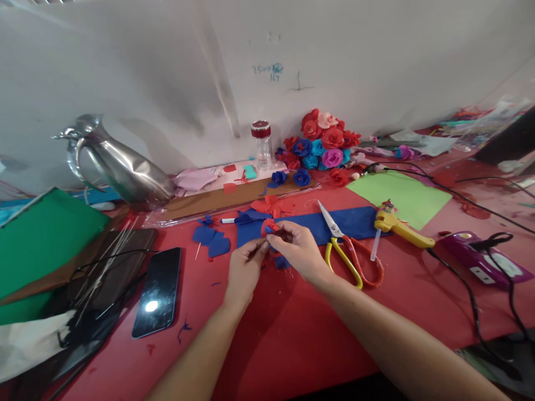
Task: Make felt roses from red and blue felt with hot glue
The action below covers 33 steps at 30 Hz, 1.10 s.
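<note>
While the red table [292, 334] stretches under both forearms, a steel jug [121, 164] lies tilted at ten o'clock and a green sheet [399, 195] sits at two o'clock. A blue foam strip [355, 221] runs across the centre, with yellow-handled scissors [346, 250] and a yellow glue gun [399, 228] resting at its three o'clock end, and a dark phone [157, 292] lies at eight o'clock. The left hand [244, 270] and right hand [298, 250] meet at centre — fingertips pinched closed on a small red-and-blue foam flower [271, 229] — just above the table. Finished foam roses [321, 145] cluster at one o'clock.
</note>
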Tool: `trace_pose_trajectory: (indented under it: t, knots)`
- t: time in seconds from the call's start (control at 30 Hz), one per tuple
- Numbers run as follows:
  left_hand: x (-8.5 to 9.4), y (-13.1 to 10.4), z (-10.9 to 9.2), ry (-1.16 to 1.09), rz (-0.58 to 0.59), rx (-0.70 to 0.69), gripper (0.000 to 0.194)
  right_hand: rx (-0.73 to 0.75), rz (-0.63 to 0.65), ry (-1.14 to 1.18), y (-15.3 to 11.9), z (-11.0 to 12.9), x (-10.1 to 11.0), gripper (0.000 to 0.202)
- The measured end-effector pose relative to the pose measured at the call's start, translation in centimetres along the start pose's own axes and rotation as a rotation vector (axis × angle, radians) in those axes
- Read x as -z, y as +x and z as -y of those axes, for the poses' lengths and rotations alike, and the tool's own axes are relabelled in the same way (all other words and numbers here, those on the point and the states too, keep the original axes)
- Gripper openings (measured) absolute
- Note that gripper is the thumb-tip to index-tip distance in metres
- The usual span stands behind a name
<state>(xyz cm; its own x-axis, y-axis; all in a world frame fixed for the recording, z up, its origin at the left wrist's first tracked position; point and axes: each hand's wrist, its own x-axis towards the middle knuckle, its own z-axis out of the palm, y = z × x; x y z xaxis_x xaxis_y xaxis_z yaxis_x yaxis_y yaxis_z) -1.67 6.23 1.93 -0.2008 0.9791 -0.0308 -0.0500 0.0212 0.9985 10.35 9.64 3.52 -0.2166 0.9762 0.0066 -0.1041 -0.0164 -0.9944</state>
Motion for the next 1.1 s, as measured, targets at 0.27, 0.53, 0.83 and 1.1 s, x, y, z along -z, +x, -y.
trace_pose_trajectory:
  t: [0.27,0.53,0.83,1.1]
  knots:
    - [-0.3,-0.3,-1.0,-0.047,-0.069,-0.051,0.020,0.014,-0.040,-0.065,0.0,-0.2,-0.1,0.012]
    - [-0.2,-0.2,-0.9,-0.139,-0.135,-0.061,0.016,0.005,-0.042,-0.124,0.0,-0.1,-0.1,0.015]
    - [-0.2,0.1,-0.9,-0.184,-0.186,-0.056,0.014,0.036,-0.039,-0.173,0.0,-0.2,-0.1,0.013]
    - [-0.1,0.2,-1.2,-0.302,-0.191,0.009,0.011,0.026,-0.012,-0.159,0.0,-0.2,-0.1,0.011]
